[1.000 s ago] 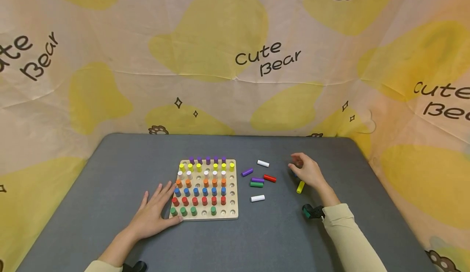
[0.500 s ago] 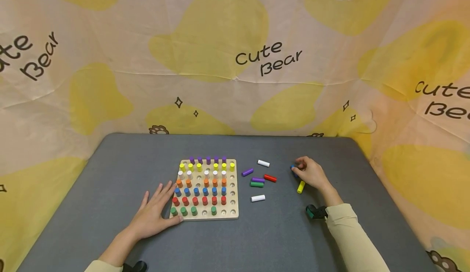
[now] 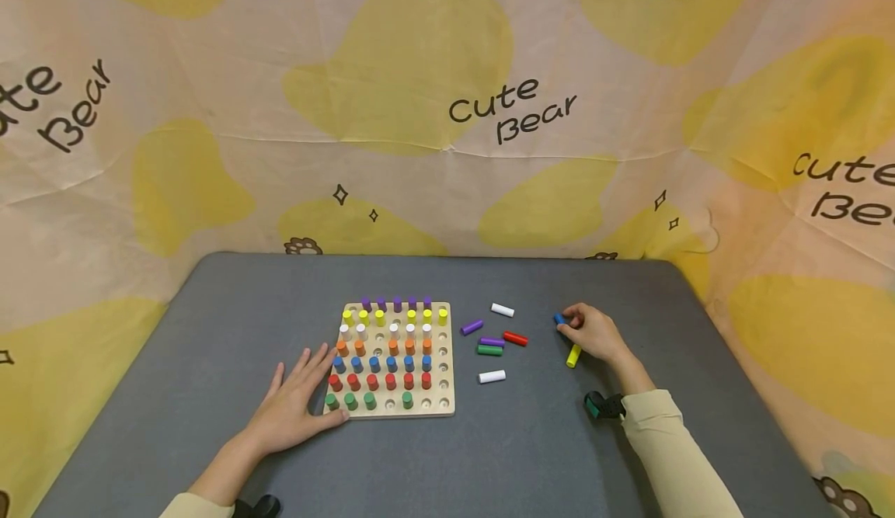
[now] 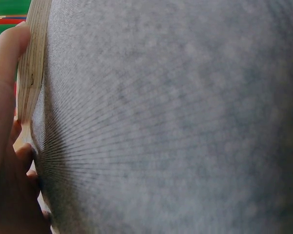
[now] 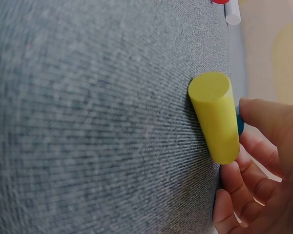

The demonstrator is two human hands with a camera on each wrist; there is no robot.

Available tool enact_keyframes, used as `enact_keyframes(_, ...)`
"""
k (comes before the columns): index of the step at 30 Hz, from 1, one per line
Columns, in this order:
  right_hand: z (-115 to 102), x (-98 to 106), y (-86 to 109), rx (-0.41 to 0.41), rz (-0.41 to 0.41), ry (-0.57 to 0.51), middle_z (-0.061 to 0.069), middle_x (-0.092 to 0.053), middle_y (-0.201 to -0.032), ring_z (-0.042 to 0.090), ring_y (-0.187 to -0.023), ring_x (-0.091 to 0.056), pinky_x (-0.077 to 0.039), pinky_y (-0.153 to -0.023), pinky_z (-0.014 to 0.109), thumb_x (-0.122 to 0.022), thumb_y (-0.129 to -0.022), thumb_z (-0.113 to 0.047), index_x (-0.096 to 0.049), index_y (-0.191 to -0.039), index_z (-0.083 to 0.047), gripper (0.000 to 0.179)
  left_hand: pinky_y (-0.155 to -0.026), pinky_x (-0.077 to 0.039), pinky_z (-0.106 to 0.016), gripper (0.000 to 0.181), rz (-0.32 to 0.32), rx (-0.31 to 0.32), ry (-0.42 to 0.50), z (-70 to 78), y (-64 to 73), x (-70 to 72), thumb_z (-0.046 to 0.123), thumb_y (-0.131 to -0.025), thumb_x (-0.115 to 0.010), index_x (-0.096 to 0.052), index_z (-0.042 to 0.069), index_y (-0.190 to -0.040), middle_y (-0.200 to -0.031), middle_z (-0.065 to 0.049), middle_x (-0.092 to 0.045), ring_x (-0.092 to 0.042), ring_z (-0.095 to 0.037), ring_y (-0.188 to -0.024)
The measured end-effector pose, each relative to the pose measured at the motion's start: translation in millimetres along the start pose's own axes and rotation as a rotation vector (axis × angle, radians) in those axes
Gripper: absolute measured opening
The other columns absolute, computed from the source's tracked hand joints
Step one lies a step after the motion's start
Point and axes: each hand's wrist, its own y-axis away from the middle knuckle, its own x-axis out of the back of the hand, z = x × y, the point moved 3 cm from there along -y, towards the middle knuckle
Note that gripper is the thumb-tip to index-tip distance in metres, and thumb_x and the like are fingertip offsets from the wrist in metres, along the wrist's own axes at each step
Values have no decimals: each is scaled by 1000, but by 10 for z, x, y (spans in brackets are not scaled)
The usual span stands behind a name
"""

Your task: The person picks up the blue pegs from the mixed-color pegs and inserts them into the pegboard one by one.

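Observation:
A wooden pegboard (image 3: pixel 449 363) stands left of the table's middle, with rows of green, red, blue, orange, white, yellow and purple pegs upright in its holes. My left hand (image 3: pixel 290 417) lies with straight fingers along its left side, the thumb at the near left corner. In the left wrist view the thumb (image 4: pixel 10 48) touches the board's edge. On the right, thumb and fingers of my right hand (image 3: pixel 594 335) pinch a blue peg (image 3: pixel 558 318). Most of that peg is hidden in the right wrist view. A yellow peg (image 5: pixel 217 119) lies on the table just below the hand.
Between board and right hand lie loose pegs: white pegs (image 3: pixel 492 377) near and far, purple pegs (image 3: pixel 471 328), a green peg (image 3: pixel 489 350) and a red peg (image 3: pixel 516 338). Several holes in the board have no peg. A printed cloth (image 3: pixel 447 192) hangs behind the grey table (image 3: pixel 419 471).
My right hand has come down slightly and taken the blue peg between thumb and fingers; more of the peg shows now. The left hand stays at the board.

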Motion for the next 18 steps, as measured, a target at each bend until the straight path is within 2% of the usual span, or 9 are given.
enact_keyframes(18, -2, -33, -15, 33, 18, -4, 7, -57, -78, 16, -68, -49, -38, -59, 27, -64, -83, -8, -65, -99, 1, 17, -106, 3, -63, 101, -10, 4, 0, -32, -10, -24, 69, -69, -63, -23, 20, -148, -153, -9, -19, -10, -37, -140)
